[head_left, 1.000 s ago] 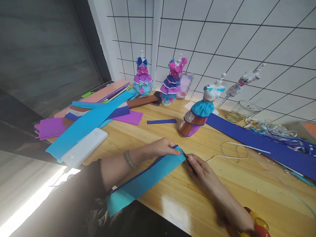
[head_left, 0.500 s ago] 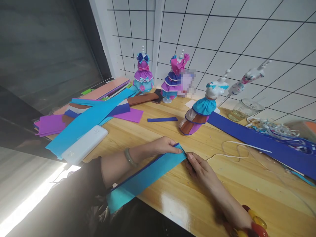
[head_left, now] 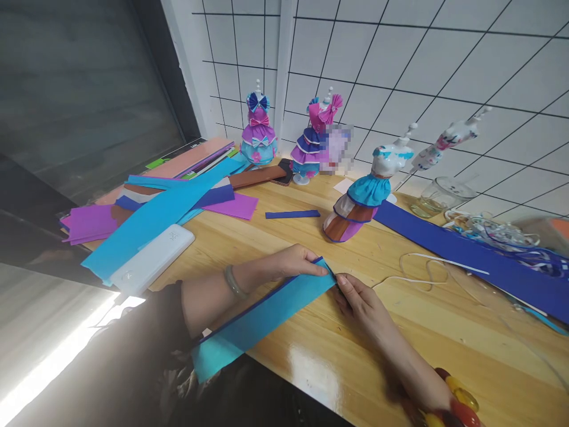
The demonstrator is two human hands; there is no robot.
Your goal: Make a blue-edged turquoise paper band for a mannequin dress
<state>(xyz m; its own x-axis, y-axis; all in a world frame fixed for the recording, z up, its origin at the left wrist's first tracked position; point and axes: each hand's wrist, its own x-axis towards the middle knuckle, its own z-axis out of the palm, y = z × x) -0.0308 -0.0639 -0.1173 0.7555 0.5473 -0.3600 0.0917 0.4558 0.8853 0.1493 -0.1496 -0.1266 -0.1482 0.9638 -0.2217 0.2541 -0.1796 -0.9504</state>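
Note:
My left hand [head_left: 302, 262] pinches the far end of a long light-blue strip [head_left: 267, 320], its thumb lying on top. The strip looks like thin fabric or crepe paper, and a dark blue layer shows along its upper edge. Its other end hangs over the table's front edge near my sleeve. At the far end, my right hand [head_left: 355, 296] is closed on small dark scissors [head_left: 334, 276]. Their blades lie across the strip's end edge, and most of the handle is hidden by my fingers. Beyond my hands stands a small dress form [head_left: 368, 190] in a tiered skirt.
A short dark blue strip [head_left: 292, 214] lies behind my hands. At left are coloured sheets [head_left: 164, 207] and a white power bank [head_left: 153, 261]. Two more dressed forms stand at the back. On the right are a long blue strip [head_left: 444, 243], a glass jar [head_left: 444, 196] and tangled ribbons [head_left: 498, 231].
The view has tilted slightly, so the things on the table sit a little higher in the picture. The scissors' blades have closed somewhat at the strip's end; both hands keep nearly the same place.

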